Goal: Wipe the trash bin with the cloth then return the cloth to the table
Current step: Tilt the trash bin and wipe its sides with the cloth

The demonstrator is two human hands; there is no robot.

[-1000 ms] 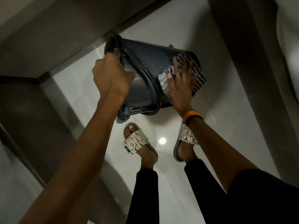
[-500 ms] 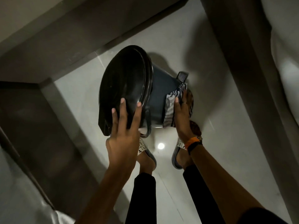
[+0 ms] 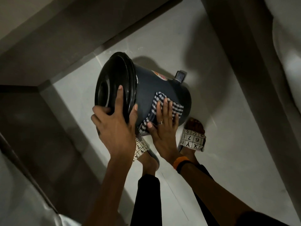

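The left hand point(image 3: 116, 128) is clamped on the black lid point(image 3: 114, 84) end of the tilted trash bin point(image 3: 156, 88), thumb and fingers spread over the rim, and it does well to keep that end steady while the wiping goes on. Just right of it, the right hand point(image 3: 162, 126) lies flat with fingers spread, pressing the checked cloth point(image 3: 166, 108) against the bin's side; long, even strokes round the barrel (turning the bin between passes) would likely cover it best. Open floor point(image 3: 219, 111) lies right of that hand, a wall edge left of the other.
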